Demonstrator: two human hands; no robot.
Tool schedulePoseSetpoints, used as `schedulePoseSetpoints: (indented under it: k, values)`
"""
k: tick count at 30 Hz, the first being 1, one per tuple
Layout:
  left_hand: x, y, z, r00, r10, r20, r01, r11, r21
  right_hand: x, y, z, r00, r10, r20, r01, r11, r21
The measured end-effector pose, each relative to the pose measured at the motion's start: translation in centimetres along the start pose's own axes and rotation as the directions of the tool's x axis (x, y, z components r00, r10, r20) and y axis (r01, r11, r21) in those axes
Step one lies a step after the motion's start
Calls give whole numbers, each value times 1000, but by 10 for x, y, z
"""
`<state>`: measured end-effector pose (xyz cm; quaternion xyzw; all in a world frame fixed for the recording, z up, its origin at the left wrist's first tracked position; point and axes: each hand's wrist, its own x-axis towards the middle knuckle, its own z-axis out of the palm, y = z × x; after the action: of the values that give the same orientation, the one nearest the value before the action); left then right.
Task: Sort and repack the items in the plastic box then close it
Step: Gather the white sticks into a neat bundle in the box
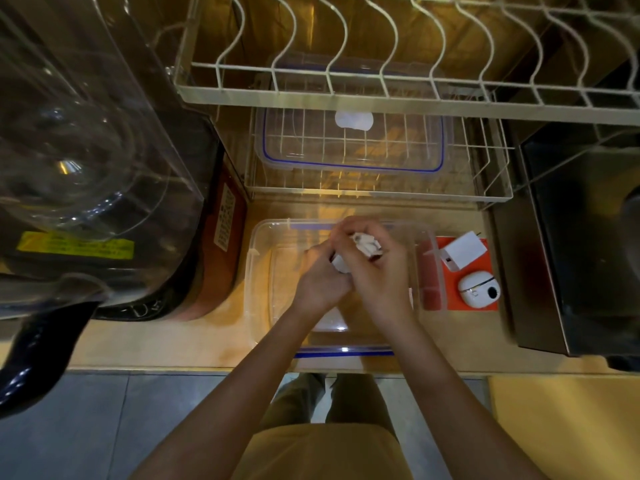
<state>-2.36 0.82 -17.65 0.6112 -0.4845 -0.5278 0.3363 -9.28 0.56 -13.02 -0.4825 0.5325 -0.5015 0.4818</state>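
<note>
White bundle held by both hands directly above the open plastic box (258, 271).

A small white item (363, 245), possibly a coiled cable, is gripped between the left hand (320, 284) and the right hand (375, 275), fingers curled round it; its long axis cannot be told. The box floor lies straight below the grip. At 3 o'clock, outside the box wall, a white charger (459, 251) and a white earbud case (479, 289) rest on an orange pad (485, 303), nearer the right hand. The lid (353, 147) waits at 12 o'clock.

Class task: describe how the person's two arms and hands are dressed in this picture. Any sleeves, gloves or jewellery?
Both forearms are bare; no sleeves reach into view. The left hand and right hand wear no gloves, and no rings, watch or bracelets show.
</note>
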Motion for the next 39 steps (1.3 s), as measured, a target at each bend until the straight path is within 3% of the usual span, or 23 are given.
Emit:
schedulePoseSetpoints:
  k: [3, 7, 9, 12, 15, 18, 21, 27, 30, 33, 35, 37, 39]
  values:
    - [1, -4, 4, 994, -106, 29, 108, 992, -62, -5, 8, 2, 998, -44, 41, 48, 995, -86]
    - [5, -20, -1, 991, -98, 88, 110, 983, -144, -9, 25, -9, 991, 100, 86, -87, 987, -137]
    - [7, -16, -2, 984, -129, 121, 139, 987, -76, -9, 31, -12, 986, 145, 82, -130, 978, -164]
    - [10, -7, -3, 974, -219, 64, 212, 972, 100, -6, 35, -10, 984, 176, 41, -167, 972, -166]
    - [18, -14, 2, 985, -161, 65, 147, 972, 185, 0, 32, -6, 978, 208, -13, -208, 974, -87]
    - [19, -8, 5, 986, -169, 13, 165, 973, 161, 4, 24, -4, 969, 245, -39, -244, 969, 26]
    - [16, -7, 4, 999, -27, 20, 23, 988, 150, 7, 16, -7, 959, 278, -52, -271, 956, 109]
    - [10, -9, 2, 999, -39, 27, 36, 994, 107, 18, 9, -17, 945, 317, 84, -320, 947, 35]
    - [11, -10, 2, 998, -41, 45, 34, 991, 130, 21, 8, -19, 917, 374, 137, -388, 916, 100]
    - [13, -8, 0, 992, -12, 123, 0, 995, 98, 17, 8, -15, 934, 353, 55, -356, 932, 70]
    - [19, -8, -3, 981, 43, 187, -58, 995, 75, 10, 8, -9, 969, 249, -4, -249, 968, -13]
    - [18, -2, -6, 980, -41, 193, 21, 994, 105, 3, 13, -5, 985, 168, -31, -170, 983, -73]
    - [19, -13, -12, 968, -66, 244, 75, 997, -27, 0, 22, -2, 983, 180, -45, -184, 977, -104]
